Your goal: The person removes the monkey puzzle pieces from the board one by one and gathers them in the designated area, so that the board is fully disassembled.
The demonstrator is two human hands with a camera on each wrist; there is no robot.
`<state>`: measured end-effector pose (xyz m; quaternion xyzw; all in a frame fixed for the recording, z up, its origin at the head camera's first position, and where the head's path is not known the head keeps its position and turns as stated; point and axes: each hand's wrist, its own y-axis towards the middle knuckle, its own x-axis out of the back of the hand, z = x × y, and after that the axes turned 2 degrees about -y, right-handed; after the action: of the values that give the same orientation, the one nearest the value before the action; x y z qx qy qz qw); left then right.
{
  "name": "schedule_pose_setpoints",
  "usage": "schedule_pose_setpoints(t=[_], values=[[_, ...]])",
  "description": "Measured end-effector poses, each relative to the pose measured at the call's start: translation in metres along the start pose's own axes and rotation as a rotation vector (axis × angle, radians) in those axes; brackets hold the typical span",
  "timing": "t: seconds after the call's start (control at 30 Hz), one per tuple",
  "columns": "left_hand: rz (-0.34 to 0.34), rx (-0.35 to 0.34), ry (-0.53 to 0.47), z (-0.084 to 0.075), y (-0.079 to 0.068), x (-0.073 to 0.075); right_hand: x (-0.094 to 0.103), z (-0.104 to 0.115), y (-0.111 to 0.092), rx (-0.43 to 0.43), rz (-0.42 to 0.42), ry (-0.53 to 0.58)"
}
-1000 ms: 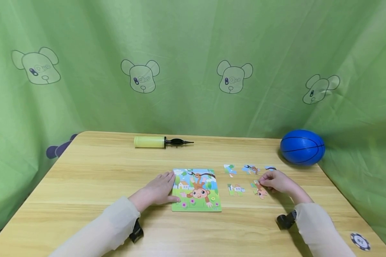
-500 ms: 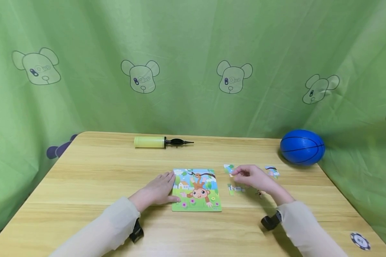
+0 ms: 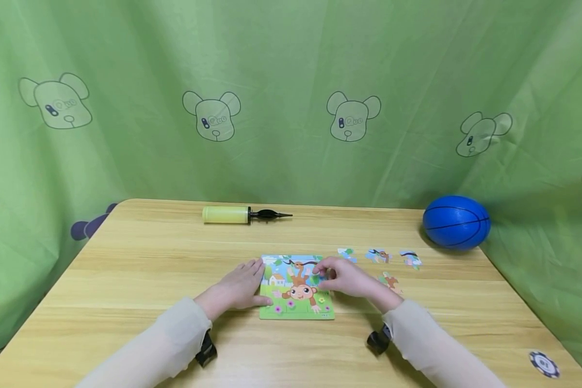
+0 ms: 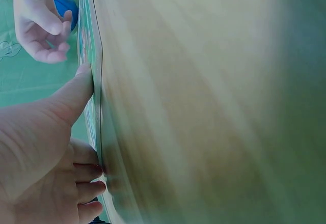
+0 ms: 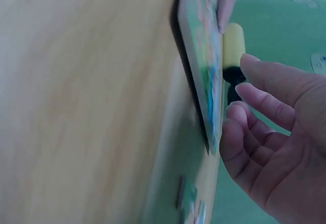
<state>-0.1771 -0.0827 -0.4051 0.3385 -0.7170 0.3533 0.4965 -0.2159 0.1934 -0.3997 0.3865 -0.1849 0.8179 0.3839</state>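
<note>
A monkey jigsaw puzzle [image 3: 296, 310] lies in a thin frame on the wooden table. My left hand [image 3: 241, 285] rests along its left edge, the thumb on the picture in the left wrist view. Over the puzzle's right part hovers my right hand [image 3: 344, 277], fingers loosely bent and thumb apart; the right wrist view shows nothing between them. Loose puzzle pieces lie to the right: one with leaves [image 3: 346, 253], one with a brown animal part [image 3: 378, 255], one with a branch [image 3: 410, 258] and a brown one [image 3: 392, 281]. My right hand and wrist hide the spot below the leaf piece.
A yellow hand pump [image 3: 226, 214] with a black nozzle lies near the back edge. At the back right corner sits a blue ball [image 3: 456, 222]. A round chip [image 3: 544, 364] lies near the right edge. Green curtain [image 3: 291, 161] surrounds the table's back and sides.
My right hand has moved left from the brown loose piece, past the other pieces, to above the puzzle's right part. My left hand has stayed on the puzzle's edge.
</note>
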Motion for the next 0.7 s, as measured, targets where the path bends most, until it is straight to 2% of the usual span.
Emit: schedule_pose_setpoints(t=[0.27, 0.7], values=[[0.002, 0.003, 0.012, 0.0, 0.001, -0.001, -0.013, 0.005, 0.011, 0.058, 0.041, -0.093], [0.004, 0.002, 0.014, 0.0, 0.001, -0.001, -0.017, 0.013, 0.015, -0.014, 0.059, -0.179]])
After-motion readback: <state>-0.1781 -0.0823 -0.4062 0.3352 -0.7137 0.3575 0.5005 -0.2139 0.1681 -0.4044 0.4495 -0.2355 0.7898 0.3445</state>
